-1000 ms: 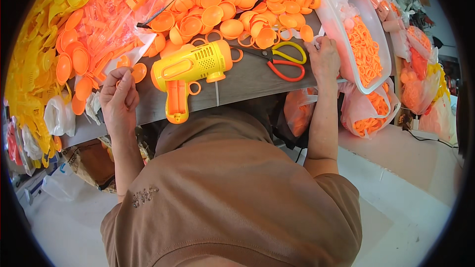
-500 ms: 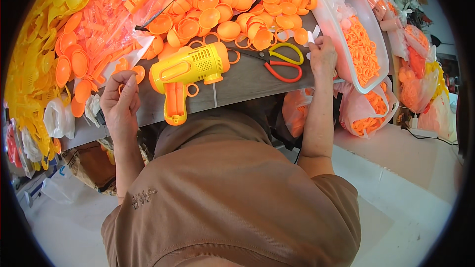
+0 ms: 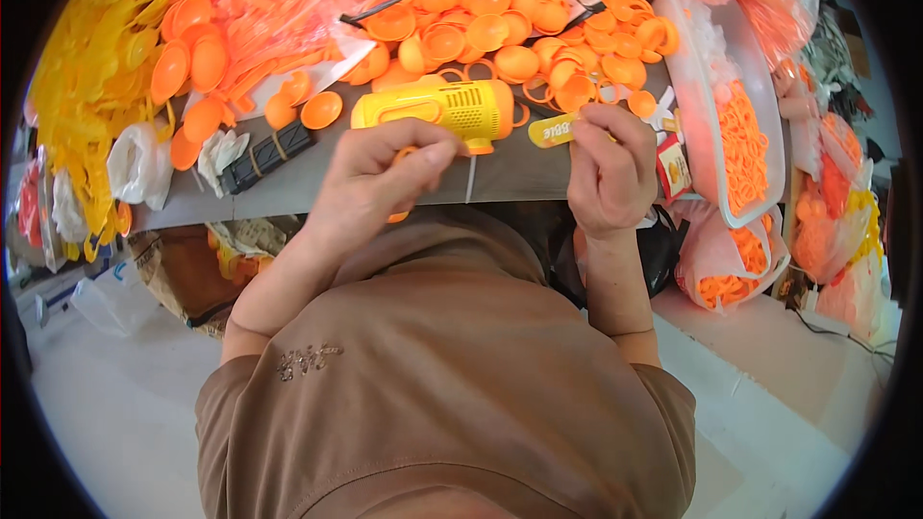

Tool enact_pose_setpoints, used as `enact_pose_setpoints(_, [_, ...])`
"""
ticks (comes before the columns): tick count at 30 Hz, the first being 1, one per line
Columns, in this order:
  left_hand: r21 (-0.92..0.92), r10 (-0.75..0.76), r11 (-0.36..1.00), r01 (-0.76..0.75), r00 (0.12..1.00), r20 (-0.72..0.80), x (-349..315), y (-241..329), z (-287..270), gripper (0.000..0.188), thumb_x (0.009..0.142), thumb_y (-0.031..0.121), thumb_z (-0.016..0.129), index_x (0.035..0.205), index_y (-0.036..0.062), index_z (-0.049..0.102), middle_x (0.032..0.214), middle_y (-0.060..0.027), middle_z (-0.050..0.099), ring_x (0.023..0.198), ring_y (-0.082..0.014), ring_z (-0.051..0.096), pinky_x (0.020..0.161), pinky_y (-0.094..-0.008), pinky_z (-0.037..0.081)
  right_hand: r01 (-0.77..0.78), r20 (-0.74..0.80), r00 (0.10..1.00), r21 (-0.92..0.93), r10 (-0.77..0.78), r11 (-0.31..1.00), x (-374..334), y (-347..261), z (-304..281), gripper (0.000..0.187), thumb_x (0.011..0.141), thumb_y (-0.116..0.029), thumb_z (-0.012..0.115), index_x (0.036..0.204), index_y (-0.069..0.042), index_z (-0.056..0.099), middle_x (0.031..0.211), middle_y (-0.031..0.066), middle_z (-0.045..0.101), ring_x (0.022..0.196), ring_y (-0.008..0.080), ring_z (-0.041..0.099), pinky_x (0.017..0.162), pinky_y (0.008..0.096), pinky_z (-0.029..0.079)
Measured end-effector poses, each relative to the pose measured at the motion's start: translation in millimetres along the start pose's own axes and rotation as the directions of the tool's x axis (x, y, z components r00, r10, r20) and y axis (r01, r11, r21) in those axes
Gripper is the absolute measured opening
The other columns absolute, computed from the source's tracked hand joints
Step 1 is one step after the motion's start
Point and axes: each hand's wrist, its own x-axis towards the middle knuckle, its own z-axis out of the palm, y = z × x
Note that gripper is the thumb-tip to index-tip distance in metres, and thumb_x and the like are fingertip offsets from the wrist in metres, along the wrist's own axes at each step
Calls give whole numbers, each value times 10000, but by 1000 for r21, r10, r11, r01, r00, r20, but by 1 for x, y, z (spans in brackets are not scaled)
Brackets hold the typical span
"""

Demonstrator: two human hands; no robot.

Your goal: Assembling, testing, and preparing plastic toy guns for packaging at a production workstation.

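Between thumb and fingers, my right hand (image 3: 612,168) pinches a small yellow oval sticker (image 3: 551,131) with pale lettering, over the table at the right of the bubble-gun-shaped toy. That yellow toy gun (image 3: 433,106), with orange inner parts and a slotted body, lies on the table. My left hand (image 3: 380,178) is closed, thumb against curled fingers, in front of the toy's grip and hiding most of it; whether it holds anything cannot be made out. The scissors are mostly hidden behind my right hand. White slips (image 3: 663,111) lie just beyond that hand.
Orange cups (image 3: 486,31) are heaped at the back, with yellow parts (image 3: 82,96) at the left. A clear bin (image 3: 776,149) of orange rings stands right, near a small red box (image 3: 673,168). A dark banded block (image 3: 267,154) and a white roll (image 3: 139,161) line the left front edge.
My right hand has left the white slips, coming nearer with the yellow sticker. My left hand has moved right, to the toy's grip. The whole view has shifted, so the table things appear further right.
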Motion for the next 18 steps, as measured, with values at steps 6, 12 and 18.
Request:
enact_pose_setpoints(6, [-308,-148,931,195,975,168,4,-1,10,256,946,219,512,957,-23,595,650,2,442,471,-12,255,407,-176,170,93,57,993,134,-102,987,-2,-11,15,315,667,140,660,929,-28,615,983,145,569,801,254,596,644,311,504])
enact_pose_setpoints(12, [-335,-70,931,146,971,227,8,-5,5,203,888,221,616,881,19,611,635,39,469,486,-2,305,405,-179,206,112,91,988,155,-127,981,-3,-16,22,346,657,133,661,954,-43,631,978,131,560,839,244,582,658,290,486])
enact_pose_setpoints(18, [-150,34,989,-8,985,172,6,-9,5,156,847,164,666,846,10,642,629,50,487,494,3,345,406,-185,226,-7,130,991,100,-6,995,0,-24,21,339,656,102,666,945,-73,657,966,98,563,814,211,551,648,286,454])
